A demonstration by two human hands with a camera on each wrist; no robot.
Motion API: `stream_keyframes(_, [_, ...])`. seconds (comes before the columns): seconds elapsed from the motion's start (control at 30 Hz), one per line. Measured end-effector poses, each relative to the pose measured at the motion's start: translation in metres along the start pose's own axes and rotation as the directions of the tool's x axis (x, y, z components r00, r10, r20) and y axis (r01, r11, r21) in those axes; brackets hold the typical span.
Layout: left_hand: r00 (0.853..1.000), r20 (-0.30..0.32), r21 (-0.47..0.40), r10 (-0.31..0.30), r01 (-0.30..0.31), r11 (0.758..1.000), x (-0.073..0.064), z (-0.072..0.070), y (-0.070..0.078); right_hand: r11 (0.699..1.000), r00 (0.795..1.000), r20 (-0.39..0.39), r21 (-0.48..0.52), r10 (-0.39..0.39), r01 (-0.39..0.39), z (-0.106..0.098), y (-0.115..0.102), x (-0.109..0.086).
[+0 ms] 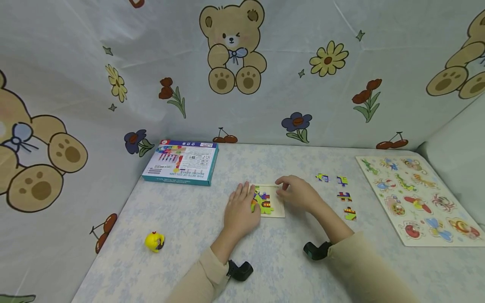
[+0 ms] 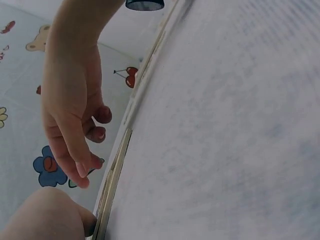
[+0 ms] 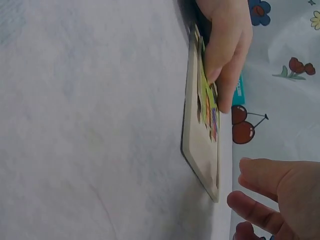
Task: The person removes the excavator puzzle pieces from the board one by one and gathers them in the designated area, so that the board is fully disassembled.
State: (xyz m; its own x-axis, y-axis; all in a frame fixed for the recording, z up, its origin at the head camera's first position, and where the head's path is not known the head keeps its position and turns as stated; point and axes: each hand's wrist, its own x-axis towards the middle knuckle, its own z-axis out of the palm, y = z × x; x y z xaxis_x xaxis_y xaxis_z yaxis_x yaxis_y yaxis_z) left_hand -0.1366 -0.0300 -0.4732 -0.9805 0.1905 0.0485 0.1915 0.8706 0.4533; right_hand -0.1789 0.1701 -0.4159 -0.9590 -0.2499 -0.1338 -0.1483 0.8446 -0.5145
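A wooden puzzle board [image 1: 278,209] lies flat on the table, with joined colourful jigsaw pieces [image 1: 264,203] in its left part. My left hand [image 1: 241,210] rests over the board's left side, fingers stretched forward and the thumb on the pieces. In the right wrist view the left hand's thumb and forefinger [image 3: 229,65] press the pieces on the board. My right hand [image 1: 299,193] is by the board's upper right edge, fingers loosely bent. The right wrist view shows nothing between the right hand's fingers [image 3: 257,207], which are apart from the board.
Several loose jigsaw pieces [image 1: 344,196] lie right of the board. Farther right is a large sheet with insect pictures [image 1: 420,198]. A teal-edged box [image 1: 182,163] lies at the back left, and a small yellow toy [image 1: 154,242] sits at the front left.
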Motion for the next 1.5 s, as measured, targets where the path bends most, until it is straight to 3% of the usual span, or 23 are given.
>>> stream_keyframes(0.3, [1.0,-0.01,0.021,0.006,-0.006,1.0,0.001,0.001,-0.001,0.992,0.993,-0.003,0.038,-0.119,0.119,0.023,-0.011,0.002])
stream_keyframes(0.67, [1.0,-0.021,0.051,0.009,-0.008,0.999,0.0,0.001,-0.001,0.987,0.99,-0.019,0.074,-0.139,0.14,0.033,-0.009,0.005])
stream_keyframes(0.83, [1.0,-0.029,0.054,0.012,-0.01,0.998,0.001,0.001,-0.001,0.989,0.992,-0.011,0.075,-0.129,0.129,0.033,-0.009,0.007])
stream_keyframes(0.97, [0.999,-0.031,0.046,0.017,-0.016,0.999,0.001,0.001,-0.001,0.983,0.992,0.007,0.136,-0.125,0.123,0.031,-0.009,0.008])
stream_keyframes(1.23, [1.0,-0.017,0.023,0.009,-0.009,1.0,0.001,0.0,0.0,0.945,0.995,0.036,0.319,-0.094,0.077,0.028,-0.004,0.007])
stream_keyframes(1.5, [1.0,-0.019,0.022,0.004,-0.004,1.0,0.001,0.0,0.0,0.916,0.999,0.002,0.4,-0.051,0.046,0.023,0.003,0.004])
